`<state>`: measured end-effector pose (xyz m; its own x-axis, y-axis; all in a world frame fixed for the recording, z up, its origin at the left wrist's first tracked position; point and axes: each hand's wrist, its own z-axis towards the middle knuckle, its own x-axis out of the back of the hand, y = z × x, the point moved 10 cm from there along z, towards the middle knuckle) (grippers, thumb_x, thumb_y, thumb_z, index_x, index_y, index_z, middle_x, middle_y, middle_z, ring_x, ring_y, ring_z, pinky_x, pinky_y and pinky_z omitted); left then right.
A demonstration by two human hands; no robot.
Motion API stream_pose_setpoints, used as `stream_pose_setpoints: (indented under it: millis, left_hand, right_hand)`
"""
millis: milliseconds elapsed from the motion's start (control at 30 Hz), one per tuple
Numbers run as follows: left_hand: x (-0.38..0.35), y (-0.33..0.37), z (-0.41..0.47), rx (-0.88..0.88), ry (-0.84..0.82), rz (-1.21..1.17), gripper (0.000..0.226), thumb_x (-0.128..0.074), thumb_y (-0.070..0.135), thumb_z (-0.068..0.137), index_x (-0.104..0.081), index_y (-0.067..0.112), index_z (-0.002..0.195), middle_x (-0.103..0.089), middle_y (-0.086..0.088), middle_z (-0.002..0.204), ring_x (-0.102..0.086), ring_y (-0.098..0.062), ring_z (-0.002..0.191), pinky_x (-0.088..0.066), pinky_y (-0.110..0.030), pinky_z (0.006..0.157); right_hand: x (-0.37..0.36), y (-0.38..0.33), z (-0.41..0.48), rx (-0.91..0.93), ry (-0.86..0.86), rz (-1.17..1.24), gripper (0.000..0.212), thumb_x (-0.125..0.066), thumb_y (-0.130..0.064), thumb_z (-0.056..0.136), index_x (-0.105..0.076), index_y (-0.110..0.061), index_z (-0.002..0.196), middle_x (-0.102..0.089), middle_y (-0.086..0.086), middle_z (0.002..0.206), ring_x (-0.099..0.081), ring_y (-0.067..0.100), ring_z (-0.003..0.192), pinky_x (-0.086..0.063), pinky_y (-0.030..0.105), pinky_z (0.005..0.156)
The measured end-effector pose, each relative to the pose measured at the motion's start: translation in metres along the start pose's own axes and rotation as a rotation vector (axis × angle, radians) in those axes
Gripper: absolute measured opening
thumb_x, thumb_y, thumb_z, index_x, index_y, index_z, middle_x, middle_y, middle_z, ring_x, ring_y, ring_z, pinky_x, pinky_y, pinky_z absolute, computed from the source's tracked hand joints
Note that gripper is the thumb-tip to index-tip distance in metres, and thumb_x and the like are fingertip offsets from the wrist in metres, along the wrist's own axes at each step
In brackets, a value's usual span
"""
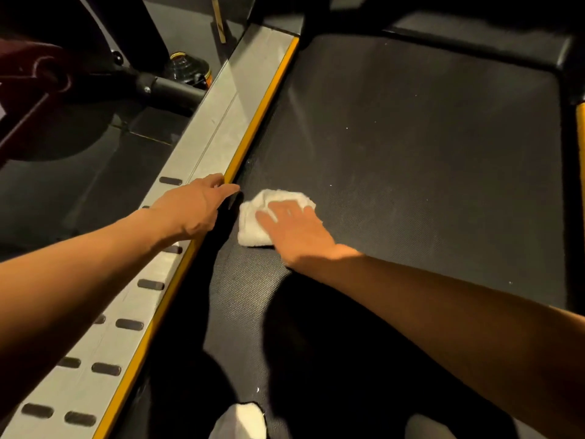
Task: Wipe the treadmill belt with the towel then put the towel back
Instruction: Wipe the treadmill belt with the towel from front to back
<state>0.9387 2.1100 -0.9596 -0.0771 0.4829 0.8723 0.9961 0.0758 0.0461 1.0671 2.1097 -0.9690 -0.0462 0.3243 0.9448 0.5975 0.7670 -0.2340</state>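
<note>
1. The towel [251, 228] is lying bunched on the treadmill belt [411, 153], near its left edge.
2. The right grip [292, 224] is pressing it flat, fingers spread.
3. The left grip [194, 205] is resting on the side rail [202, 137], fingers straight.
4. The towel is looking soft and light; pinching a bunched fold is probably suiting it best.

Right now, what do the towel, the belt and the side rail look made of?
Towel: white, fluffy cloth, likely cotton terry.
Belt: black, matte, finely dimpled, probably rubber.
Side rail: grey with a brushed sheen, seemingly aluminium.
</note>
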Motion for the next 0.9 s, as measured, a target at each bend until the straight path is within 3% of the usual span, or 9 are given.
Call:
stream_pose_setpoints:
  millis: [133,200,333,500,633,700,767,833,900]
  left_hand:
    - [-0.005,-0.010,-0.002,0.047,-0.029,0.000,0.072,-0.056,0.010,0.092,-0.020,0.028,0.153,-0.015,-0.006,0.160,-0.034,-0.032,0.140,-0.035,-0.041,0.111]
    - [-0.007,-0.012,-0.007,0.050,-0.025,-0.014,0.066,-0.052,0.015,0.096,-0.021,0.028,0.152,-0.014,-0.004,0.160,-0.033,-0.031,0.140,-0.036,-0.043,0.110]
    - [-0.006,-0.010,-0.014,0.030,-0.009,0.002,0.060,-0.044,0.011,0.098,-0.021,0.024,0.152,-0.017,-0.007,0.159,-0.036,-0.031,0.138,-0.038,-0.042,0.108]
    - [-0.009,-0.015,-0.016,0.049,-0.036,0.018,0.066,-0.044,0.005,0.097,-0.018,0.026,0.153,-0.014,-0.003,0.161,-0.032,-0.029,0.141,-0.034,-0.040,0.111]
    - [-0.005,-0.014,-0.022,0.049,-0.039,0.000,0.064,-0.044,0.002,0.095,-0.024,0.026,0.152,-0.018,-0.004,0.160,-0.039,-0.031,0.137,-0.037,-0.041,0.108]
    - [-0.004,-0.015,-0.024,0.051,-0.040,0.003,0.064,-0.044,0.003,0.095,-0.025,0.025,0.152,-0.018,-0.005,0.160,-0.039,-0.031,0.137,-0.037,-0.041,0.108]
    - [-0.007,-0.017,-0.026,0.059,-0.065,0.027,0.061,-0.044,0.007,0.097,-0.025,0.022,0.152,-0.015,-0.005,0.161,-0.037,-0.031,0.138,-0.035,-0.039,0.109]
    - [-0.010,-0.017,-0.026,0.064,-0.088,0.047,0.060,-0.045,0.010,0.097,-0.025,0.019,0.153,-0.013,-0.005,0.161,-0.037,-0.030,0.138,-0.034,-0.038,0.110]
    - [-0.010,-0.015,-0.025,0.067,-0.097,0.052,0.059,-0.046,0.011,0.097,-0.026,0.017,0.152,-0.013,-0.005,0.161,-0.039,-0.030,0.137,-0.034,-0.037,0.110]
  right_hand:
    - [-0.001,-0.040,-0.011,0.228,-0.124,0.080,0.050,-0.052,-0.015,0.090,-0.046,-0.021,0.139,-0.047,0.004,0.138,-0.039,0.030,0.131,-0.035,0.044,0.105]
    - [0.012,-0.023,0.010,0.121,-0.049,0.157,0.048,-0.059,-0.017,0.082,-0.053,-0.024,0.129,-0.054,0.001,0.126,-0.045,0.030,0.126,-0.041,0.040,0.096]
    - [0.015,0.004,0.026,-0.035,0.044,-0.031,0.062,-0.050,-0.007,0.089,-0.030,-0.014,0.147,-0.034,0.016,0.145,-0.036,0.038,0.128,-0.034,0.049,0.100]
    - [-0.007,-0.056,0.003,0.320,0.000,-0.056,0.056,-0.053,-0.013,0.089,-0.037,-0.021,0.143,-0.041,0.010,0.140,-0.040,0.031,0.123,-0.034,0.045,0.097]
    - [0.018,-0.004,0.020,0.041,0.147,-0.025,0.056,-0.051,-0.010,0.089,-0.038,-0.017,0.143,-0.043,0.012,0.138,-0.042,0.035,0.121,-0.037,0.047,0.093]
    - [0.004,0.003,0.024,0.002,0.084,-0.057,0.058,-0.054,-0.009,0.086,-0.039,-0.018,0.142,-0.042,0.011,0.138,-0.041,0.036,0.123,-0.036,0.047,0.091]
    - [-0.021,-0.026,0.021,0.131,-0.040,-0.010,0.054,-0.062,-0.021,0.079,-0.050,-0.033,0.130,-0.051,-0.001,0.121,-0.048,0.028,0.116,-0.042,0.046,0.080]
    - [-0.029,-0.048,0.015,0.213,-0.092,0.075,0.038,-0.063,-0.041,0.076,-0.056,-0.045,0.113,-0.053,-0.018,0.106,-0.055,0.014,0.107,-0.046,0.034,0.076]
    - [-0.011,-0.043,0.008,0.214,-0.067,0.169,0.030,-0.062,-0.040,0.082,-0.060,-0.044,0.111,-0.057,-0.018,0.111,-0.056,0.013,0.103,-0.045,0.028,0.080]
